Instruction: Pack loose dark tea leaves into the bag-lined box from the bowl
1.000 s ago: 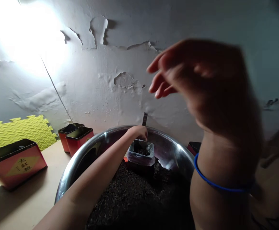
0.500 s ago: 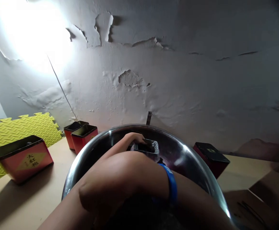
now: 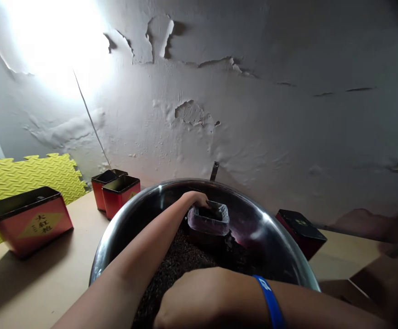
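A large shiny metal basin (image 3: 103,256) holds dark, loose dried leaves that look like tea (image 3: 180,258). Among them stands a reddish tin (image 3: 207,226) lined with clear plastic, its mouth facing up. My left hand (image 3: 198,199) grips the tin's back left rim, fingers over the edge. Low over the leaves in front is my right hand (image 3: 199,292), back of the hand upward, with a blue band (image 3: 270,301) at its wrist. The right fingers are hidden beneath the hand, so what they hold does not show.
Left of the basin on the pale table (image 3: 62,278) stand a large open red tin (image 3: 38,224) and two smaller red tins, the nearer one (image 3: 122,194) open. To the right sits a black-lidded tin (image 3: 301,230). A peeling wall (image 3: 253,137) rises behind, with yellow foam matting (image 3: 31,176) at left.
My right hand has drawn back from the tin toward me, uncovering the tin's front and the leaves. My left hand stays on the rim. The view has shifted slightly.
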Demonstrator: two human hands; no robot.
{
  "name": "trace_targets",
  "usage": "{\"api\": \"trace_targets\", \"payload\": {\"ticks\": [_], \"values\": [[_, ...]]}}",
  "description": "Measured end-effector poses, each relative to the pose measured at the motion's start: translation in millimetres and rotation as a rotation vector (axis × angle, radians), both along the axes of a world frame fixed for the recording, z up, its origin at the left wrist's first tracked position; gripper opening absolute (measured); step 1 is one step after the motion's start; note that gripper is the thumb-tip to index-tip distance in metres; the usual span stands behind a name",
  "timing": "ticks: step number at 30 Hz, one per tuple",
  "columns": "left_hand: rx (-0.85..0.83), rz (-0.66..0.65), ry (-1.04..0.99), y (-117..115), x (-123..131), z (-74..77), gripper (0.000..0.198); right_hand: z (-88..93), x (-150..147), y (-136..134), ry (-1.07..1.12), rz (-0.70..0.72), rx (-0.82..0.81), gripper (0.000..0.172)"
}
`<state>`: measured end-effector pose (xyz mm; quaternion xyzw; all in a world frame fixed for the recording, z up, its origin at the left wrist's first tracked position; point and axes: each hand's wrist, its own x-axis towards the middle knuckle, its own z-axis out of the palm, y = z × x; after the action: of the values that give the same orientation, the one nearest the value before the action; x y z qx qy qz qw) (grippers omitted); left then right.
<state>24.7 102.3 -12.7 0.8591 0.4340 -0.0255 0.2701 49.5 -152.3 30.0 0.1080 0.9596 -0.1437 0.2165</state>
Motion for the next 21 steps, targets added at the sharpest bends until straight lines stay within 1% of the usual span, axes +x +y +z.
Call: {"api": "trace_targets", "payload": {"ticks": [2, 3, 5, 8, 11, 13, 15, 17, 19, 21], "values": [[0.007, 0.011, -0.002, -0.2, 1.8, -1.2, 0.035, -8.2, 8.8, 2.3, 0.037, 0.058, -0.014, 0.023], [0.015, 0.017, -0.004, -0.9, 2.5, -1.7, 0.035, -12.6, 11.0, 3.9, 0.095, 0.06, -0.024, 0.024], [0.037, 0.032, -0.005, -3.6, 3.3, -2.2, 0.035, -21.4, 12.6, 6.9, 0.176, 0.07, -0.061, 0.024], [0.09, 0.063, 0.001, -10.7, 1.0, -1.8, 0.035, -32.2, 12.3, 8.9, 0.202, 0.1, -0.088, 0.023], [0.155, 0.085, -0.001, -19.2, -4.0, -1.2, 0.034, -39.2, 12.9, 10.7, 0.226, 0.118, -0.068, 0.024], [0.193, 0.099, -0.011, -24.0, -7.1, -1.6, 0.031, -40.2, 15.3, 14.5, 0.233, 0.122, -0.057, 0.021], [0.224, 0.118, -0.023, -27.5, -9.0, -3.0, 0.028, -34.9, 20.5, 21.0, 0.262, 0.12, -0.042, 0.016], [0.252, 0.138, -0.042, -29.9, -10.4, -4.7, 0.027, -21.9, 29.0, 29.2, 0.362, 0.079, -0.016, 0.016], [0.28, 0.148, -0.078, -32.4, -12.2, -5.7, 0.029, -4.1, 40.1, 38.4, 0.507, -0.058, 0.007, 0.017], [0.3, 0.138, -0.125, -35.6, -15.1, -5.3, 0.031, 12.1, 52.5, 49.1, 0.646, -0.259, 0.047, 0.014]]}}
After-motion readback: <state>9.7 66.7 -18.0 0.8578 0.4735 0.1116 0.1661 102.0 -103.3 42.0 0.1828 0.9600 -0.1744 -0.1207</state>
